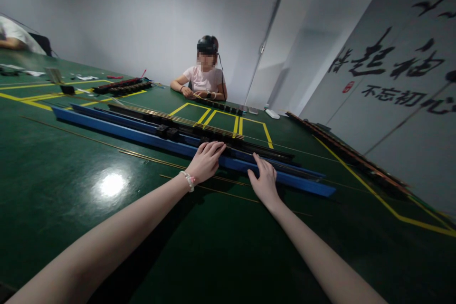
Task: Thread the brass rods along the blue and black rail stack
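Blue rail [142,136]: long strip laid across the green table [71,190]; both hands rested on its near stretch.
Left hand [205,160]: laid flat, fingers spread forward over the blue rail toward the black track [221,140] just behind it; nothing pinched; beaded bracelet [188,181] worn at the wrist.
Right hand [264,180]: laid flat on the blue rail, fingers together, thumb splayed out; nothing gripped.
Doing it well (judged): rail best kept pressed down evenly by both palms, so that it stays parallel to the black track; thin brass rods [149,157] just in front should be left undisturbed.
Containers: none made out; rail and track seen as long channels, contents too dark to tell.
Further out: yellow tape boxes [217,118] marked on the table; a seated person [204,76] at the far edge, hands kept on small black parts.
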`<state>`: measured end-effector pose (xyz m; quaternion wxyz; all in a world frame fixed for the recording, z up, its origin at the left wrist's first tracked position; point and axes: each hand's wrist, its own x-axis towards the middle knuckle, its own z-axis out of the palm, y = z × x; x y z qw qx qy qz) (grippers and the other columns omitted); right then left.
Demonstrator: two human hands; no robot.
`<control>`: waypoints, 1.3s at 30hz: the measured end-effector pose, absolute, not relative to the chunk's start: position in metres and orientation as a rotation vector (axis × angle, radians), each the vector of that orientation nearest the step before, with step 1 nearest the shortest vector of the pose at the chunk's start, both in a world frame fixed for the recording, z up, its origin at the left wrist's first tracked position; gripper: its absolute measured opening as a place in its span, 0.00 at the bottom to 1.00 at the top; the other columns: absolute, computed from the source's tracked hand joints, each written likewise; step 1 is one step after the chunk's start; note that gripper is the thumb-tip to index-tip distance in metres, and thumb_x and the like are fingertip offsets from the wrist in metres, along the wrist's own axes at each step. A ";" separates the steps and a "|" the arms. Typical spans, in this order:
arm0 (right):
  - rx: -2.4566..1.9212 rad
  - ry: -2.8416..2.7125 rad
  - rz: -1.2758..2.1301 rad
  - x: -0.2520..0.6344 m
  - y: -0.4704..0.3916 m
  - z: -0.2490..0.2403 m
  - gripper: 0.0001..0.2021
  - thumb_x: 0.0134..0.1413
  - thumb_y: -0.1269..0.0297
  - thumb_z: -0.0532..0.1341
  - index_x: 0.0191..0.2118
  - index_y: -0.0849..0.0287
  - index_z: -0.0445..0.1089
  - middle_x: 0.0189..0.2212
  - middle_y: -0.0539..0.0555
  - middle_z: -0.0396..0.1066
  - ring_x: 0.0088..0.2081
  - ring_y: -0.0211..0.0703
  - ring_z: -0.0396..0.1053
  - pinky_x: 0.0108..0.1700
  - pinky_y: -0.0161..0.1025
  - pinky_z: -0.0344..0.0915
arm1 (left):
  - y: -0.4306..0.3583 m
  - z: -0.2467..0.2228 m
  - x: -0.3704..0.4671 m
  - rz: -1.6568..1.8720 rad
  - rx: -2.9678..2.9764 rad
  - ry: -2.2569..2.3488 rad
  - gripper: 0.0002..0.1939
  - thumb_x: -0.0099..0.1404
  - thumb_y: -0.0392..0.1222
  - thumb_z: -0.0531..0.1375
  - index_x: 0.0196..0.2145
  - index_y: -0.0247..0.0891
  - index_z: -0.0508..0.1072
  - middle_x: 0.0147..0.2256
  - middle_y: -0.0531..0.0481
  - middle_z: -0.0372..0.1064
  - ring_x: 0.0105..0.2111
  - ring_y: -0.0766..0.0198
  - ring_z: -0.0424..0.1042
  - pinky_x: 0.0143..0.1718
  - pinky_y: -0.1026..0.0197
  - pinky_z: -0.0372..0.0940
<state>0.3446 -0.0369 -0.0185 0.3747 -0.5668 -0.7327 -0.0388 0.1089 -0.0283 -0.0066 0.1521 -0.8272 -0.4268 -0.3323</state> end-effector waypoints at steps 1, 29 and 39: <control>-1.449 -1.889 -0.094 0.344 -0.037 -0.018 0.28 0.55 0.60 0.53 0.62 0.53 0.58 0.58 0.57 0.63 0.58 0.51 0.58 0.57 0.54 0.52 | -0.027 -0.006 0.107 -0.956 -2.378 -1.216 0.32 0.60 0.33 0.50 0.63 0.37 0.55 0.59 0.43 0.58 0.59 0.54 0.55 0.60 0.48 0.50; -1.471 -1.979 -0.170 0.344 -0.036 -0.022 0.33 0.56 0.60 0.53 0.67 0.57 0.48 0.65 0.59 0.51 0.63 0.52 0.50 0.61 0.55 0.51 | -0.022 -0.007 0.097 -0.999 -2.326 -1.203 0.28 0.61 0.33 0.51 0.60 0.36 0.60 0.57 0.41 0.60 0.56 0.54 0.59 0.57 0.50 0.54; -1.477 -2.047 -0.158 0.343 -0.040 -0.017 0.34 0.57 0.59 0.53 0.68 0.54 0.43 0.67 0.56 0.47 0.63 0.52 0.49 0.60 0.56 0.51 | -0.019 -0.002 0.087 -0.887 -2.258 -1.159 0.25 0.63 0.35 0.50 0.58 0.38 0.64 0.52 0.42 0.65 0.54 0.55 0.62 0.58 0.48 0.52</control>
